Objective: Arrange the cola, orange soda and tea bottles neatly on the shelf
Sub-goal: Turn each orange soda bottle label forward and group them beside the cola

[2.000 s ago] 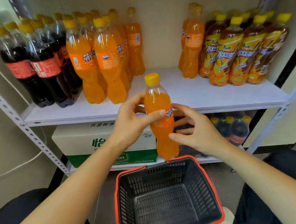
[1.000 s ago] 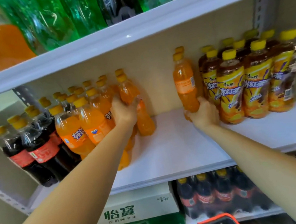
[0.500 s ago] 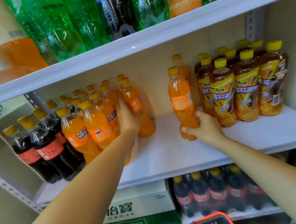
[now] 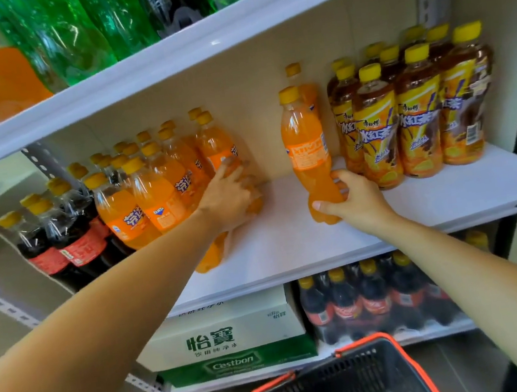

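On the white middle shelf [image 4: 290, 250], cola bottles [image 4: 59, 241] stand at the left, with a block of orange soda bottles [image 4: 151, 193] beside them. Tea bottles [image 4: 411, 119] stand at the right. My left hand [image 4: 227, 196] holds the lower part of an orange soda bottle [image 4: 218, 148] at the right edge of the orange block. My right hand [image 4: 352, 198] grips the base of another orange soda bottle [image 4: 307, 150], slightly tilted, just left of the tea bottles. One more orange soda bottle [image 4: 306, 91] stands behind it by the back wall.
Large green bottles [image 4: 81, 31] fill the shelf above. Below sit a white and green Cestbon carton [image 4: 230, 337] and a pack of cola bottles [image 4: 369, 299]. A black basket with an orange rim [image 4: 411, 369] sits at the bottom. Bare shelf lies between the two bottle groups.
My right hand has drawn its orange soda bottle forward and left, away from the tea bottles. My left hand stays on its bottle at the orange block. The view moved closer.
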